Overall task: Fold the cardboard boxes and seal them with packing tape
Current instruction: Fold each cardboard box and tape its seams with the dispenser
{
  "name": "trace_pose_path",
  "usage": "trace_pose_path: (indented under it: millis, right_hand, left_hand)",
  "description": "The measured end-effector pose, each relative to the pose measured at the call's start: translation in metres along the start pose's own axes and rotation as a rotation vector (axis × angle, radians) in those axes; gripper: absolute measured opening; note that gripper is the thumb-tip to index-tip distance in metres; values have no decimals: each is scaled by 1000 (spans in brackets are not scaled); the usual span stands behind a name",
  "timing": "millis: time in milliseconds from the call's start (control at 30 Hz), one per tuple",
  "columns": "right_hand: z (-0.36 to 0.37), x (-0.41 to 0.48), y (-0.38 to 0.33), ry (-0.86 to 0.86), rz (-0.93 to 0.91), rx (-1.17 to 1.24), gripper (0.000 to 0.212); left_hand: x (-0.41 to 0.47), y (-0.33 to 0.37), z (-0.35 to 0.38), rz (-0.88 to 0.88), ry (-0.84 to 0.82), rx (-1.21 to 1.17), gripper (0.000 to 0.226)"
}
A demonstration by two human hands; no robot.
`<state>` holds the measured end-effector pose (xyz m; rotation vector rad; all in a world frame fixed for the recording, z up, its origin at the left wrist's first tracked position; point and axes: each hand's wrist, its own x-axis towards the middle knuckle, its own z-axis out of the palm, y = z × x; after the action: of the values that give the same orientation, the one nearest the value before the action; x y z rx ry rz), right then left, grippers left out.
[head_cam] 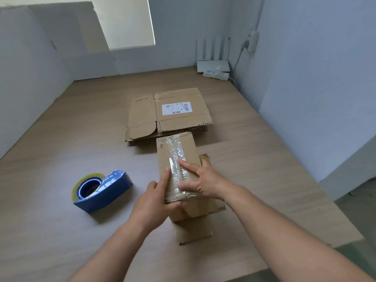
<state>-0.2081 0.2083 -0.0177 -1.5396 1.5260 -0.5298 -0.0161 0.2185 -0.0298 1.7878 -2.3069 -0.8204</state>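
Flattened boxes (168, 115) are lying beyond the tape dispenser (101, 190); the folded box (193, 147) is sitting just right of it. My left hand (154, 200) is gripping the box's near end; the straight fingers of my right hand (203, 180) are pressing the wrinkled tape (176, 147) flat. I'm favouring firm outward strokes.

This is a plain room in a home or small office, used as a makeshift packing spot. A wood-grain tabletop (61, 155) fills a corner between bare pale walls (315, 78). At one o'clock a white Wi-Fi router (212, 65) with upright antennas sits beside a power strip (216, 74). Flattened shipping cartons (168, 115) lie at twelve o'clock, and a blue tape dispenser (101, 190) at nine.
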Motion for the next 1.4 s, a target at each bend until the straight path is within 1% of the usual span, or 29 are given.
trace_pose_path:
  millis: [100,167,233,300,400,600,767,800,833,900,933,967,1000,1067,1133,1233,1300,1400]
  right_hand:
    - [-3,-2,5,-36,-21,-132,87]
    - [-2,-6,10,-31,-38,-275,91]
    - [3,-7,14,33,-74,-363,79]
    - [5,-6,16,94,-111,-375,65]
    - [2,-5,20,114,-150,-358,61]
    - [9,-9,21,205,-216,-351,57]
    - [27,0,18,304,-184,-418,54]
    - [32,3,17,333,-168,-397,54]
    - [36,6,15,357,-151,-373,53]
    - [41,13,12,386,-115,-348,52]
    - [42,16,10,394,-103,-335,52]
    - [41,18,10,398,-100,-317,52]
    - [39,19,10,397,-104,-301,52]
    - [35,19,12,385,-115,-284,54]
    - [31,18,14,375,-124,-280,57]
    - [30,20,13,381,-124,-306,59]
    - [32,20,13,386,-131,-320,61]
    - [31,19,12,390,-136,-319,61]
  left_hand:
    - [1,2,5,-32,45,-49,101]
    - [6,0,2,-57,67,-60,97]
    - [11,-3,-4,-32,26,-56,97]
    - [11,-8,-10,5,-40,-93,97]
    - [9,-17,-19,25,-80,-194,97]
    - [13,-17,-19,39,43,-311,95]
    - [12,-30,-21,47,55,-413,94]
    - [13,-38,-23,31,99,-424,93]
    - [16,-47,-25,5,176,-405,89]
    - [24,-68,-31,-95,364,-258,76]
    - [28,-79,-35,-165,425,-171,70]
    - [32,-91,-38,-234,444,-99,68]
    - [36,-102,-42,-298,423,-35,67]
    - [41,-120,-45,-405,325,74,68]
    - [44,-133,-44,-458,229,151,68]
    - [51,-144,-41,-535,130,233,73]
    - [58,-149,-43,-584,69,258,72]
    - [68,-158,-53,-559,21,198,56]
